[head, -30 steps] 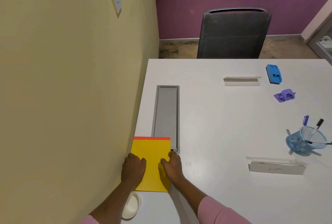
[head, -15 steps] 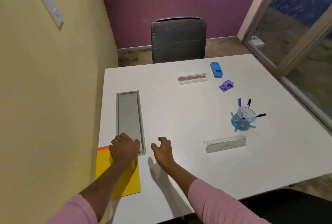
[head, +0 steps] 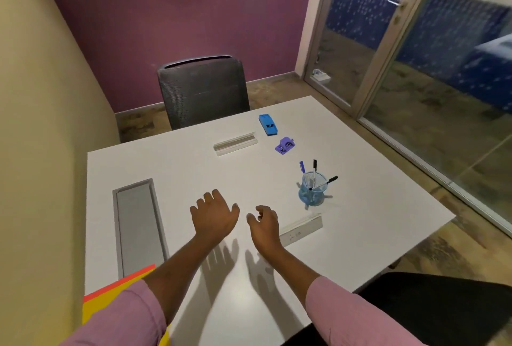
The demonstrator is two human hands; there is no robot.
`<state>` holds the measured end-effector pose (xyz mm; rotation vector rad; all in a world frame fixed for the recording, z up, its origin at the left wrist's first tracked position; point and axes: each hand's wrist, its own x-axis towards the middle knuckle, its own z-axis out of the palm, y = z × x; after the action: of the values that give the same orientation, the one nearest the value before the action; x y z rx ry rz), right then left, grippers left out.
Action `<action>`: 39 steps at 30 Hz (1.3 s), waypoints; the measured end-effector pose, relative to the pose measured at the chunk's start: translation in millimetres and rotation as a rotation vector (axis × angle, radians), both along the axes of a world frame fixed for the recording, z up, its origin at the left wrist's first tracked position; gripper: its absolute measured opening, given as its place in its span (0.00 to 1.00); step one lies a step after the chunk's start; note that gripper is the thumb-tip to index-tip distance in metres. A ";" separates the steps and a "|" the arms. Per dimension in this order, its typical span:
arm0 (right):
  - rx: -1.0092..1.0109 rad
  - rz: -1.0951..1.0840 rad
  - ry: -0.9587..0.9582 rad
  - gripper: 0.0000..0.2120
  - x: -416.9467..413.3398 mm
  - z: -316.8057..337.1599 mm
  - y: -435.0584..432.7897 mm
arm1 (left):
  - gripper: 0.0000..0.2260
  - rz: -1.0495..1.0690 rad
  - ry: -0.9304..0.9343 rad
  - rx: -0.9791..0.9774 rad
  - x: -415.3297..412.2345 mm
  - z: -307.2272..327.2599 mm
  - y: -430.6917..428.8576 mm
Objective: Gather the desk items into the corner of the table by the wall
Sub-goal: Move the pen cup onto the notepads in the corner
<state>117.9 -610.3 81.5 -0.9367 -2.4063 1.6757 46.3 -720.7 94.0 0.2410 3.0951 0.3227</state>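
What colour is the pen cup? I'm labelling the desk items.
The pen cup is translucent light blue, best seen in the head view.

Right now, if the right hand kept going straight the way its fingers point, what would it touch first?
Probably nothing soon. The right hand points up the bare table; the clear name stand lies off to its right. Height above the table is hard to judge.

Notebook (head: pixel 110 294): near corner of the table (head: pixel 194 168), by the wall (head: pixel 41 151).
Cable tray (head: pixel 137 228): just behind notebook.
Pen cup (head: pixel 312 191): right side, behind near nameplate (head: pixel 300 230).
Hole punch (head: pixel 284 145): behind cup, stapler (head: pixel 267 124) beyond.
Far nameplate (head: pixel 235 142): left of punch.
Chair (head: pixel 203 90): behind table.
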 end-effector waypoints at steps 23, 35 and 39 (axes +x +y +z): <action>0.110 -0.438 -0.136 0.19 -27.7 -27.2 213.0 | 0.25 -0.379 -0.077 -0.022 -66.4 -28.8 221.0; 0.041 -0.419 -0.260 0.28 -58.9 -61.8 247.3 | 0.35 -0.314 -0.287 -0.077 -100.4 -83.8 250.0; 0.022 -0.400 -0.296 0.26 -70.4 -74.3 252.5 | 0.34 -0.355 -0.311 -0.080 -105.3 -95.4 253.1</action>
<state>47.6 -357.9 7.1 -1.6326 -2.1857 1.4451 -59.0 -467.5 -1.4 0.6569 2.6851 0.2015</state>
